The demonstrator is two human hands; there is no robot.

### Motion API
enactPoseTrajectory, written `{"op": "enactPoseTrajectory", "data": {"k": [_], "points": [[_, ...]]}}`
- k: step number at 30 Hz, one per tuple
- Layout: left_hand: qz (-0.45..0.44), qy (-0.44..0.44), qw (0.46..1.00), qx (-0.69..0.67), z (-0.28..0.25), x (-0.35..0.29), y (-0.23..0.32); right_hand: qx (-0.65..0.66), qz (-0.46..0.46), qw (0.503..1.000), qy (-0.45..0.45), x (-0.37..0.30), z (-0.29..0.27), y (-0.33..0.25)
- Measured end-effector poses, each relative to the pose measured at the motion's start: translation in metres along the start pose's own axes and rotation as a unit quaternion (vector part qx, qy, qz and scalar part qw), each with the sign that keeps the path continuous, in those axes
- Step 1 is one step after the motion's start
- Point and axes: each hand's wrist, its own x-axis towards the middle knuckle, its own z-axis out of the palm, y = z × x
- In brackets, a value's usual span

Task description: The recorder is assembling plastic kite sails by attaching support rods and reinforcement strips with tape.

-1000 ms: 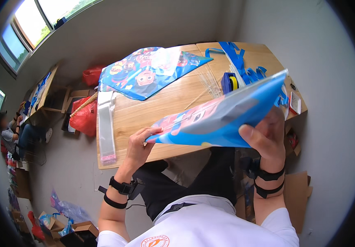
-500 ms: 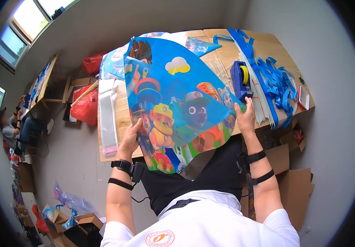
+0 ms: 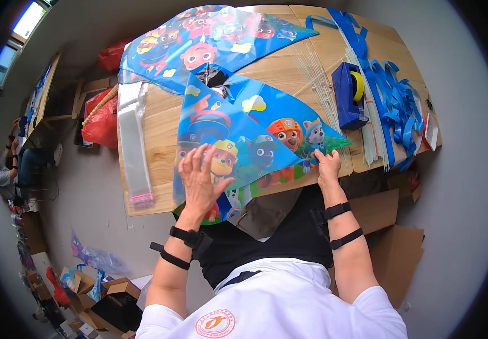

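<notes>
A thin blue kite sail (image 3: 266,127) printed with cartoon dogs lies over the table's near edge, its left part folded and its lower rim hanging above my lap. My left hand (image 3: 200,183) rests flat on its left part with the fingers spread. At its right side, my right hand (image 3: 329,166) pinches the lower edge between thumb and fingers. Behind it, more printed kite sails (image 3: 227,39) lie spread at the back of the wooden table (image 3: 167,121).
A blue tape dispenser (image 3: 347,96) stands at the right, beside thin white rods (image 3: 317,73) and blue ribbons (image 3: 396,107). Clear plastic sleeves (image 3: 134,141) lie at the left. Red bags (image 3: 100,121) and cardboard boxes (image 3: 394,265) are on the floor. Another person (image 3: 6,175) sits far left.
The kite sail has come down from my raised hands onto the table. My left hand has opened and moved onto its surface; my right hand has shifted slightly down along its edge.
</notes>
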Motion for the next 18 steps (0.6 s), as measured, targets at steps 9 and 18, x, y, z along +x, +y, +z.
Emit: {"op": "enactPoseTrajectory", "data": {"k": [9, 18], "points": [[0.011, -0.013, 0.993, -0.113, 0.053, -0.033, -0.031, -0.073, -0.117, 0.991, 0.000, 0.006, -0.014, 0.001], [-0.363, 0.237, 0.682, -0.589, 0.022, -0.060, -0.075, -0.084, -0.109, 0.990, 0.025, 0.017, -0.057, -0.006]]}}
